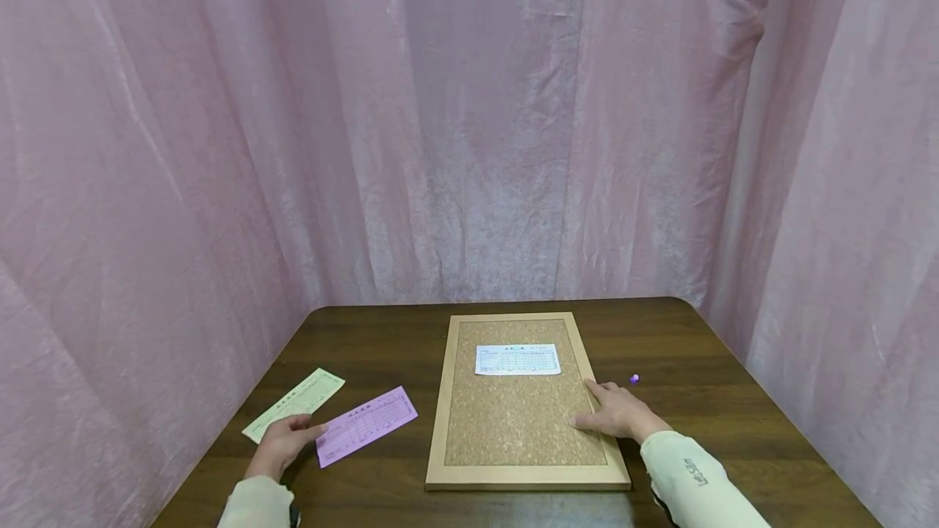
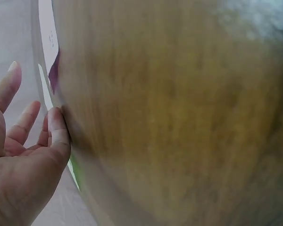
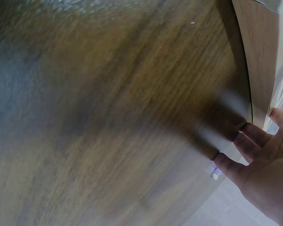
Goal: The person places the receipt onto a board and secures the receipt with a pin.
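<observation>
My left hand (image 1: pixel 282 442) lies low over the table at the left, beside a green printed slip (image 1: pixel 297 404) and a purple printed slip (image 1: pixel 370 424). One fingertip meets the purple slip's left end in the head view. The left wrist view shows the fingers loosely bent and spread, with nothing pinched between them. At the right, my right hand (image 1: pixel 619 414) rests on the side of a wood-framed cork board (image 1: pixel 524 422), thumb over the cork and other fingers at the frame. A white printed slip (image 1: pixel 517 360) lies on the cork's upper part.
A small purple push pin (image 1: pixel 634 379) is on the dark wooden table (image 1: pixel 682 349), just beyond the right hand. Pink curtains (image 1: pixel 484 145) hang around the table's back and sides.
</observation>
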`<control>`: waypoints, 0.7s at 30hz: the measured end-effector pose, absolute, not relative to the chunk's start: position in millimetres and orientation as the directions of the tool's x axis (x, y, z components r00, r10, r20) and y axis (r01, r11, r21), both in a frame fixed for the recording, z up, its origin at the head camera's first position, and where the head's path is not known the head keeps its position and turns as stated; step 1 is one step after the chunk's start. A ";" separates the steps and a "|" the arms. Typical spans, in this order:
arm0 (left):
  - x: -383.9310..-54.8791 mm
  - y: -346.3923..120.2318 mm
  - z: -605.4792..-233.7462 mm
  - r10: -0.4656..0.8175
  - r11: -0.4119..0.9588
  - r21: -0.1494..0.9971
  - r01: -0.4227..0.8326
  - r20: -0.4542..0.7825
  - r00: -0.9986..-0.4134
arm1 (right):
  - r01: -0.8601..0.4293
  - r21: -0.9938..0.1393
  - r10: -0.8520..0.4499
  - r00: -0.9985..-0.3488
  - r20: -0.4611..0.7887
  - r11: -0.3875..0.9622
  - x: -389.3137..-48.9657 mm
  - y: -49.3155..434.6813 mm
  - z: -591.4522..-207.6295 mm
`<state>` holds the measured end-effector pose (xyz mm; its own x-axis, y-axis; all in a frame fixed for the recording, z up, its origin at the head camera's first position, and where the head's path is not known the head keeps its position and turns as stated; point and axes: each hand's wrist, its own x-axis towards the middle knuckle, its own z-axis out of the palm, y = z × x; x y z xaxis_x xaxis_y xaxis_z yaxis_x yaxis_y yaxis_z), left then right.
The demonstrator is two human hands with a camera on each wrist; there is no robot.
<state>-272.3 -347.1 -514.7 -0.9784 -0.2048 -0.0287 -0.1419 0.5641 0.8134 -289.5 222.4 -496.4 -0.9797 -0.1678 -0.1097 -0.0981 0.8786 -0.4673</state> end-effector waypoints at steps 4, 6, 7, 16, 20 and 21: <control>-270.1 -348.2 -517.2 -0.215 0.530 0.836 -0.143 -0.031 -0.976 | -0.096 -0.475 -0.170 -0.979 -0.114 0.875 -289.2 221.6 -495.8; -269.0 -348.6 -518.2 -0.221 0.513 0.846 -0.143 -0.031 -0.975 | -0.098 -0.477 -0.171 -0.979 -0.112 0.873 -289.4 221.5 -496.0; -268.3 -348.9 -518.7 -0.222 0.507 0.850 -0.143 -0.031 -0.974 | -0.100 -0.477 -0.172 -0.979 -0.110 0.873 -289.5 221.5 -496.2; -265.5 -345.5 -521.0 -0.218 0.495 0.859 -0.128 -0.019 -0.976 | -0.117 -0.479 -0.184 -0.978 -0.096 0.870 -289.4 222.5 -496.7; -265.8 -342.4 -523.0 -0.233 0.487 0.864 -0.129 -0.014 -0.972 | -0.116 -0.479 -0.183 -0.978 -0.095 0.870 -288.8 222.9 -496.4; -265.8 -342.3 -523.8 -0.236 0.488 0.863 -0.131 -0.014 -0.972 | -0.115 -0.478 -0.182 -0.979 -0.096 0.871 -288.7 223.0 -496.5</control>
<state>-265.8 -342.3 -523.8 -0.9717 -0.2357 -0.0142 -0.1309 0.4876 0.8632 -288.7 223.0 -496.5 -0.9786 -0.1821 -0.0957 -0.1152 0.8705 -0.4784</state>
